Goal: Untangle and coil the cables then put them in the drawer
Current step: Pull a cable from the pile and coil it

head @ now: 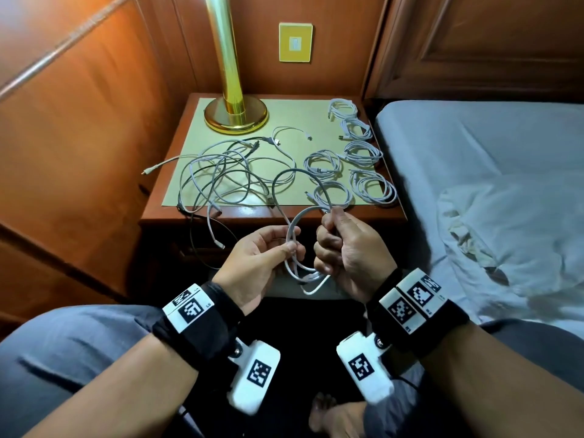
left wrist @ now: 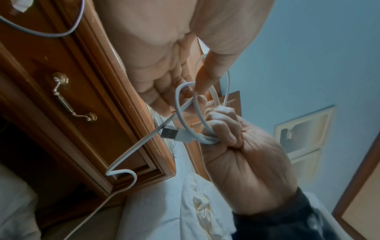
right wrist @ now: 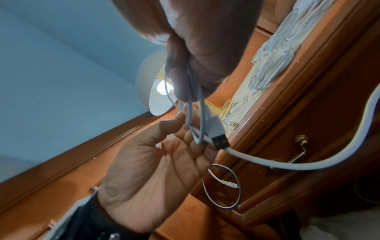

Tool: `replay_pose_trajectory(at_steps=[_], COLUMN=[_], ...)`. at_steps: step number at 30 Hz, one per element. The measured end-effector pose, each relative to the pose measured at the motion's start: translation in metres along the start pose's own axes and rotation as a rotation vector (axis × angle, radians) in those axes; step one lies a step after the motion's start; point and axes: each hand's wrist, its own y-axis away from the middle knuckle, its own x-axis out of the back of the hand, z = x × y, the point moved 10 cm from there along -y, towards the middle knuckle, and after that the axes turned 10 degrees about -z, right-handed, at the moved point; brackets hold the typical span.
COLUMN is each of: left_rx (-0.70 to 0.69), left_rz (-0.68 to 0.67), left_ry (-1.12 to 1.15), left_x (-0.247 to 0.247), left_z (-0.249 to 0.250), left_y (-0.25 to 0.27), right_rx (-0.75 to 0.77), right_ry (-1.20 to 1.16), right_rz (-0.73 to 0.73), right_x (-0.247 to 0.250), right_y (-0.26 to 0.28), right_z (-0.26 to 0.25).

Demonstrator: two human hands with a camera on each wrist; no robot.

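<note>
Glossy varnished wood nightstand (head: 196, 213) showing ahead of hands; polished brass lamp base (head: 235, 116) gleaming; smooth white plastic-sheathed cable (head: 292, 235) lying between fingers.

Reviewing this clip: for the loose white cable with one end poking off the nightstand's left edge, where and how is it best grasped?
Judging from the head view, pinch the loose white cable at its overhanging end, coming from the left: that plug clears the nightstand and lies outside the tangled pile, so fingers can close round it without snagging other loops.
</note>
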Motion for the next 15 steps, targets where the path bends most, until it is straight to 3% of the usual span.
replay_pose_trajectory(at_steps=[5,11,15], left_rx=[0.006,-0.054,-0.104], left_rz=[-0.043,-0.012,0.026], left_ry=[-0.035,-0.335,-0.42], left_x=[-0.004,-0.001,0.004], left_z=[0.0,0.007,0.012], left_y=[-0.001,-0.002,-0.003], right_rx=[0.02,-0.014,-0.041], right_ry=[0.095,0.045,0.022], right_rz=[0.017,0.014,0.036], right_x=[0.001,-0.003,0.0], right_y=[-0.001,0.002,0.001], right_z=[0.002,0.008,0.011])
